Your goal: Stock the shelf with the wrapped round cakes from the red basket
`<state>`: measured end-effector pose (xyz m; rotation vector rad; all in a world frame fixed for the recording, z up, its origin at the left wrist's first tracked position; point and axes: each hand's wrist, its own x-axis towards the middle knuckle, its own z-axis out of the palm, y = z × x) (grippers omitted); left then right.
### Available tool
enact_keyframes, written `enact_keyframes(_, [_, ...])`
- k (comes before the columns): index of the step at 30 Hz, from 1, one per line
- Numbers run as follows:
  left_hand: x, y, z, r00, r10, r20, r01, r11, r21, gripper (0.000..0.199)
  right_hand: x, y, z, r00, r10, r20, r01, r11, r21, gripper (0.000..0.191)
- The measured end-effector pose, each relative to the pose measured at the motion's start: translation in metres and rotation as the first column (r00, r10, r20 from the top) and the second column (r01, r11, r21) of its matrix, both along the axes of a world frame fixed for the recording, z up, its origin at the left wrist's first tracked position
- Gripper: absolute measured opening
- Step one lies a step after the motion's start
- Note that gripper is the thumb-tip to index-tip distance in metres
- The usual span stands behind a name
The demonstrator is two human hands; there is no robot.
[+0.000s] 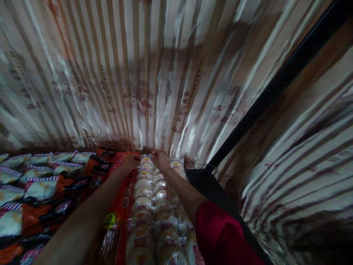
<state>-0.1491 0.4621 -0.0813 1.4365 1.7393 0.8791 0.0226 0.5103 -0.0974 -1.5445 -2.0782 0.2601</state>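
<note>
Both arms reach forward to the far end of several long clear packs of individually wrapped round pastries. My left hand is at the far left corner of the left pack, its fingers curled and closed on the edge. At the same pack's far right corner, my right hand has its fingers pinched together on the wrapper. Another column of pastries runs beside it, partly under my right forearm. Directly left lies a long red package with a see-through window showing brown sticks. Dim light and blur hide the fingertips' exact contact.
White snack bags with striped edges and orange-black bags fill the left side. Pleated printed sheeting rises behind the goods and on the right. A black post slants up at the right, above a dark panel.
</note>
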Motion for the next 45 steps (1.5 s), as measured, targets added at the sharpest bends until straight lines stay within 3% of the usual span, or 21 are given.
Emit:
enact_keyframes(4, [0.004, 0.0, -0.003, 0.997, 0.045, -0.056, -0.044, 0.999, 0.027, 0.016, 0.006, 0.002, -0.008, 0.986, 0.165, -0.023, -0.161, 0.98, 0.114, 0.017])
enact_keyframes(9, [0.009, -0.002, -0.007, 0.988, 0.109, -0.113, -0.103, 0.993, 0.054, 0.015, 0.013, 0.001, -0.017, 0.977, 0.21, -0.03, -0.197, 0.953, 0.231, 0.011])
enact_keyframes(18, [0.014, -0.002, -0.009, 0.972, 0.175, -0.155, -0.164, 0.983, 0.082, 0.014, 0.014, -0.006, -0.001, 0.969, 0.244, 0.018, -0.245, 0.964, 0.102, 0.007])
enact_keyframes(31, [0.01, 0.0, -0.014, 0.976, 0.17, -0.133, -0.156, 0.982, 0.105, 0.013, 0.007, -0.027, 0.013, 0.991, 0.079, 0.113, -0.084, 0.995, 0.045, 0.018])
enact_keyframes(37, [0.011, 0.001, -0.015, 0.975, 0.184, -0.12, -0.171, 0.979, 0.114, 0.014, 0.002, -0.034, 0.018, 0.987, -0.078, 0.142, 0.086, 0.995, -0.051, 0.02])
enact_keyframes(45, [0.011, -0.002, -0.012, 0.969, 0.198, -0.146, -0.181, 0.976, 0.121, 0.016, -0.003, -0.035, 0.025, 0.983, -0.108, 0.148, 0.124, 0.986, -0.108, 0.02])
